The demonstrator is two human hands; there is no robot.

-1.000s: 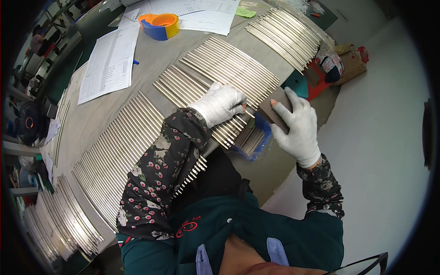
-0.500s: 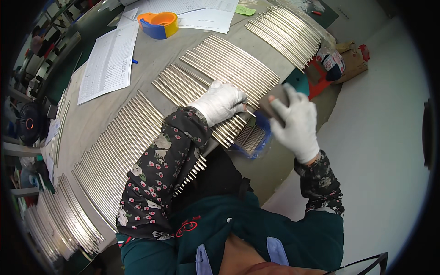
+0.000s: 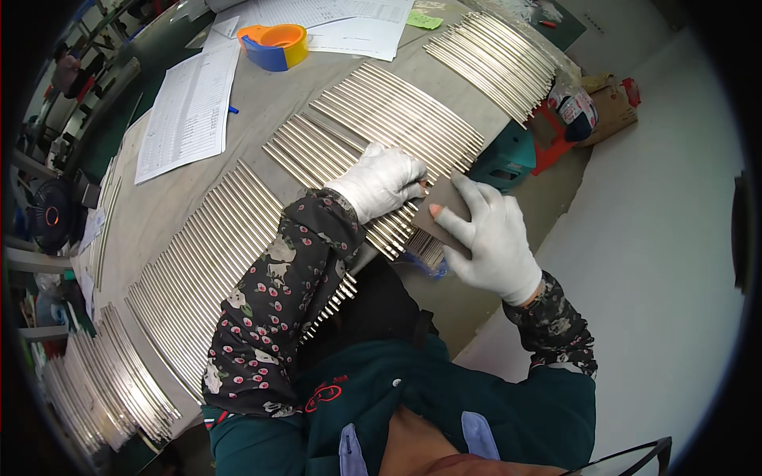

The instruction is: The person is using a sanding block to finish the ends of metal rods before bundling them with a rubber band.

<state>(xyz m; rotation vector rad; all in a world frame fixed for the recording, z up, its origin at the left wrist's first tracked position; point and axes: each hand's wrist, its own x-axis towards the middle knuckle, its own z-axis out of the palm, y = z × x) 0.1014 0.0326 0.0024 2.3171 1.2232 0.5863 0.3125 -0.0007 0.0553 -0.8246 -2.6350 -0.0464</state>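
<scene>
My left hand (image 3: 379,184), in a white glove with bare fingertips, rests on a row of shiny metal rods (image 3: 313,149). Its fingers are closed, pinching a rod near the row's edge; the grip is partly hidden by the hand itself. A flat grey-brown block (image 3: 437,196), like a sanding sponge, is in my right hand (image 3: 498,244), also gloved. The block is held against the rod ends just right of my left fingers. Below it, more thin rods (image 3: 429,247) lie in a blue-lined container, mostly covered.
Other rod rows lie at left (image 3: 210,246), behind my hands, and at the far right (image 3: 492,63). Printed sheets (image 3: 186,115), an orange-and-blue tape dispenser (image 3: 274,47) and a blue pen (image 3: 233,109) are on the table. A teal stool (image 3: 508,163) stands beyond its right edge.
My right hand has moved left and slightly down, bringing the block from beside the rods to the rod ends. My left hand has stayed in place.
</scene>
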